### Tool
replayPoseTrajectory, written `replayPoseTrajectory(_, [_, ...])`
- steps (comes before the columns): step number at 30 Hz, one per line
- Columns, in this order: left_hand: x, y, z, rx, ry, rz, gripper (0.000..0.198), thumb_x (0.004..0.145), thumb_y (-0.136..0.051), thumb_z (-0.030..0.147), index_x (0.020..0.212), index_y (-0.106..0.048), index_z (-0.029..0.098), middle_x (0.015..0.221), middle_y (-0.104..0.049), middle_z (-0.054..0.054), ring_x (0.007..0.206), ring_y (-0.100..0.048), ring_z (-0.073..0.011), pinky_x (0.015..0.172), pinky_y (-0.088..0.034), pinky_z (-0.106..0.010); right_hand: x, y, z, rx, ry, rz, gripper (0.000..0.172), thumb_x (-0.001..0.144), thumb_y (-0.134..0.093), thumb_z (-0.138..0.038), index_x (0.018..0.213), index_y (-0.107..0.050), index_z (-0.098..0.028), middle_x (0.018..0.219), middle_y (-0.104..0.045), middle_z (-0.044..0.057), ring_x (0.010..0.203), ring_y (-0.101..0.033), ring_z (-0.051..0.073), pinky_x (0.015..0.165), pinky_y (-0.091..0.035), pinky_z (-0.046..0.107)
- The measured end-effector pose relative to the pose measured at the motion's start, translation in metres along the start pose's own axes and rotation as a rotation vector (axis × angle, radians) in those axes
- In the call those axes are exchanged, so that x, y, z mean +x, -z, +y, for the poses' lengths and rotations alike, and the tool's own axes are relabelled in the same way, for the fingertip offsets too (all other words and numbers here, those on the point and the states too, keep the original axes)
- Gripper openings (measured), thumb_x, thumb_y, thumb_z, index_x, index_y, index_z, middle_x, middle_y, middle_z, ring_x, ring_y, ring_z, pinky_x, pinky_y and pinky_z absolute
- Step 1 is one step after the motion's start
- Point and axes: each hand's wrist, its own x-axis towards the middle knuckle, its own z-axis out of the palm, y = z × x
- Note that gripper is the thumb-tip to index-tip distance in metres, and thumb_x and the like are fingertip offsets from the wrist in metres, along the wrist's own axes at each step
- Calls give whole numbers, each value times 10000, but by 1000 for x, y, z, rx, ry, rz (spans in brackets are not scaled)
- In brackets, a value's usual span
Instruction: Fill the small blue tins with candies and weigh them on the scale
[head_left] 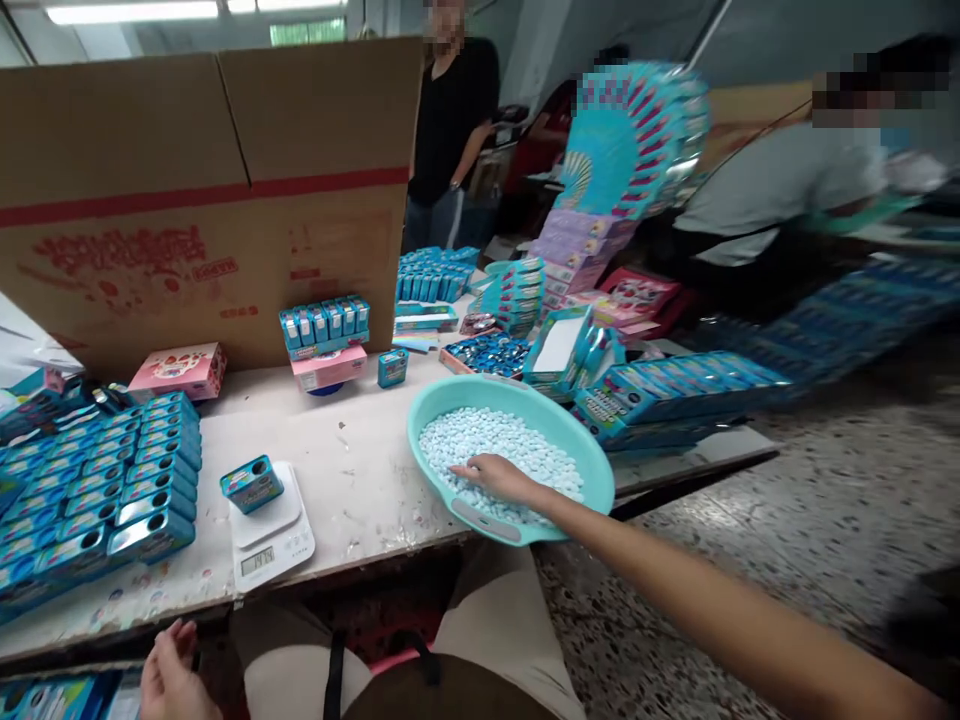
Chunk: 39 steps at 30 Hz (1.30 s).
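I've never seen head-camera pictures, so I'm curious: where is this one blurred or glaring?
Head view: the ceiling lights glare white at top left; at far right, the blue packages smear; near the middle, the pale pieces around the right hand look clearer.

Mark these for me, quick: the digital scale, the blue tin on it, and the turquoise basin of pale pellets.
digital scale (264, 527): head view, bare weighing plate
blue tin (252, 490): head view, printed side
turquoise basin (598, 484): head view, bare inner wall
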Motion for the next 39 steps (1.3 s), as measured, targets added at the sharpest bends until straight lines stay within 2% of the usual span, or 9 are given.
replayPoseTrajectory(3, [5,-6,-6,92,-62,-2,246,708,-657,412,821,-643,194,730,-633,16,667,-591,-144,771,-510,-322,4,7,-2,384,-113,68,483,835,-535,-483,497,-335,-202,450,-322,-44,437,-298,90,484,-202,248])
replayPoseTrajectory(8, [21,-26,-4,239,-271,-114,306,718,-619,455,860,-645,185,793,-654,-22,794,-619,-208,858,-493,-382,2,20,-12,1309,-397,-67,270,923,-404,-288,670,-387,-195,486,-284,-92,358,-187,36,370,-109,179])
replayPoseTrajectory(11, [33,-42,2,326,-451,-128,322,760,-562,474,841,-643,173,796,-662,-40,812,-621,-221,831,-498,-379,1,26,-31,1658,-414,-173,258,951,-337,-250,703,-379,-193,492,-291,-92,336,-202,26,330,-108,140])
replayPoseTrajectory(14, [41,-57,4,402,-569,-166,321,803,-510,469,822,-644,177,820,-672,-53,828,-613,-218,838,-481,-371,6,26,-69,1832,-352,-280,271,974,-320,-293,733,-393,-193,503,-324,-87,327,-229,20,314,-124,121])
replayPoseTrajectory(19, [44,-67,-8,467,-673,-274,376,878,-393,427,749,-643,177,787,-669,-79,824,-608,-213,845,-457,-355,31,5,-165,1884,-262,-445,282,987,-289,-267,737,-397,-193,494,-346,-89,318,-236,22,306,-118,115])
replayPoseTrajectory(23, [44,-64,-18,432,-585,-192,420,918,-319,399,763,-636,171,781,-667,-76,786,-614,-194,791,-464,-327,57,-33,-238,1828,-283,-470,210,962,-349,-224,767,-422,-192,489,-345,-93,338,-273,27,310,-159,106])
replayPoseTrajectory(26, [42,-62,-21,447,-634,-171,417,922,-321,378,717,-623,175,733,-655,-72,749,-604,-186,768,-457,-320,68,-62,-276,1765,-313,-469,196,935,-389,-183,741,-411,-188,488,-343,-96,340,-284,18,313,-174,100])
replayPoseTrajectory(31, [39,-61,-23,465,-724,-178,386,924,-342,333,708,-624,183,703,-647,-68,726,-593,-178,748,-446,-309,71,-94,-307,1716,-280,-466,237,938,-394,-210,705,-423,-181,476,-370,-88,356,-303,13,338,-224,91])
replayPoseTrajectory(39, [35,-60,-27,484,-747,-182,378,932,-341,297,712,-623,176,703,-646,-66,728,-588,-172,749,-434,-299,67,-120,-313,1522,-74,-282,335,837,-582,-389,625,-415,-191,479,-429,-72,421,-414,45,433,-355,152])
